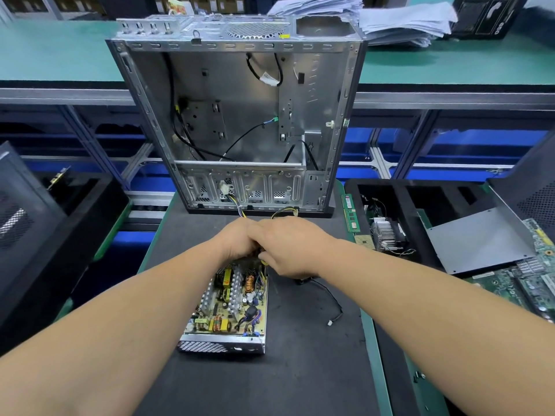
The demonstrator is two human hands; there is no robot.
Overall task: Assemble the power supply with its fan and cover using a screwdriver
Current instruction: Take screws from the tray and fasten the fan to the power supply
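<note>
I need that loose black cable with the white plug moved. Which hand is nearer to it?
Right. The right hand is at the power supply's far end, just above where the cable starts; the left hand is beside it, farther left.

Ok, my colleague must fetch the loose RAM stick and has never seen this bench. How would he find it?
Start at the big open metal computer case standing at the back of the black mat. Just right of its lower right corner lies the RAM stick, against the left rim of a black tray. It is a long, narrow green strip, unlike the finned heatsink beside it.
</note>
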